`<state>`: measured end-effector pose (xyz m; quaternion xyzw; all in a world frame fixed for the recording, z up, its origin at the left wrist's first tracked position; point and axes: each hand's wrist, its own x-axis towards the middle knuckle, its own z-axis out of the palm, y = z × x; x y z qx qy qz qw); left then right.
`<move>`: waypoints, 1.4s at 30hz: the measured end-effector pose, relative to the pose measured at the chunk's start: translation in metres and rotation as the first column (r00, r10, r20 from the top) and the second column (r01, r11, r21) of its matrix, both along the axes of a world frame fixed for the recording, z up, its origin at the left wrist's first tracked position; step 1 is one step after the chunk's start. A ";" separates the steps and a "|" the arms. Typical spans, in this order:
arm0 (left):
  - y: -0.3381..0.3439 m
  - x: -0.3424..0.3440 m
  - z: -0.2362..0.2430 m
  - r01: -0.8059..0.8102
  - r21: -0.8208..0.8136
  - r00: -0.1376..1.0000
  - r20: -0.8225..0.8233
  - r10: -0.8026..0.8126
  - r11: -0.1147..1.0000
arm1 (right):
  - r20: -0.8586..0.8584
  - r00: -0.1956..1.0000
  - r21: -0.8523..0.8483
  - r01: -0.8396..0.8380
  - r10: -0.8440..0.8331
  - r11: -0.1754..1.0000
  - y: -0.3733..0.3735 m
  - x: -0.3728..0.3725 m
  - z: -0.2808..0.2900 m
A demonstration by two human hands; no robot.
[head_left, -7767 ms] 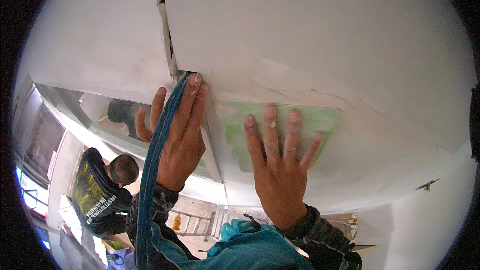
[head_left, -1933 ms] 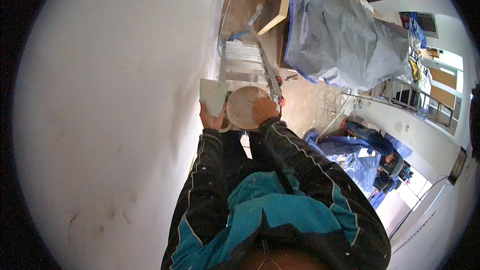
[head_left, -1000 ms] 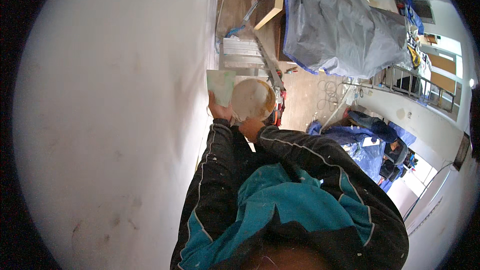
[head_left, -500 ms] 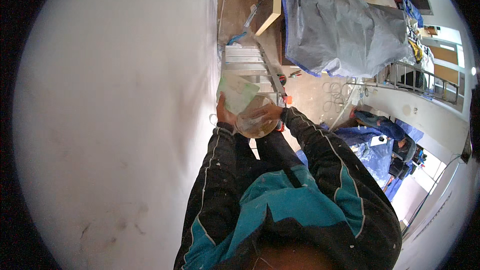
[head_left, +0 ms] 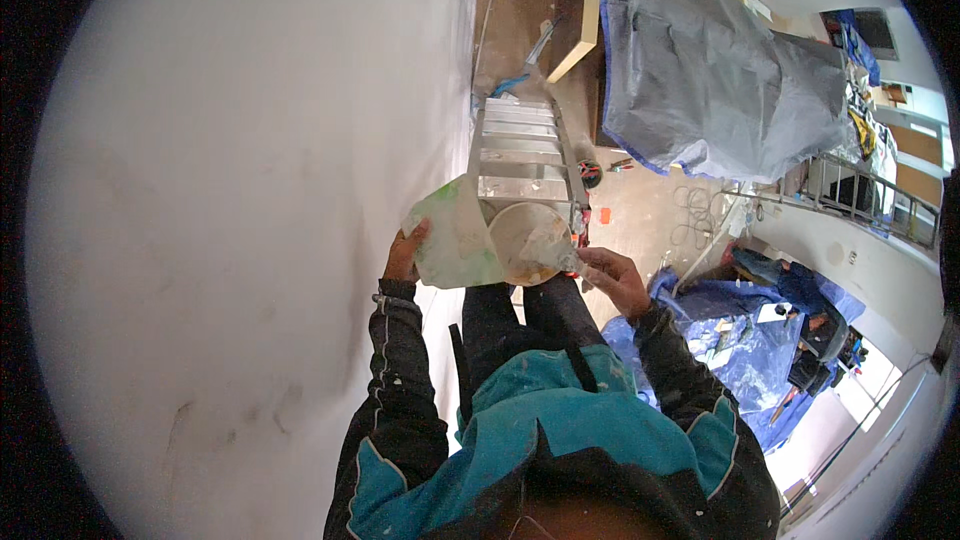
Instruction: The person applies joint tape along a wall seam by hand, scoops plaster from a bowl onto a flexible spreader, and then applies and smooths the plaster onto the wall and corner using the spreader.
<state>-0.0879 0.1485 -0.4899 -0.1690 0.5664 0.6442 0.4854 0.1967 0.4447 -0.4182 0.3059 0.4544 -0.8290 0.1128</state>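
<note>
– Gripping what with the left hand?
– Clamped on a pale green sheet, just left of the bucket.
– And with the right hand?
– Pinching something whitish at the bucket's right side, too blurry tbh.

The wall at left is white, with dark smudges. The floor is tan. A grey sheet with blue edging lies at upper right; a bright opening shows at lower right.
</note>
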 end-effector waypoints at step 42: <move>0.064 0.072 0.209 -0.031 -0.006 0.755 -0.655 0.020 0.999 | -0.413 0.903 0.236 0.233 -0.120 0.943 -0.020 -0.057 0.135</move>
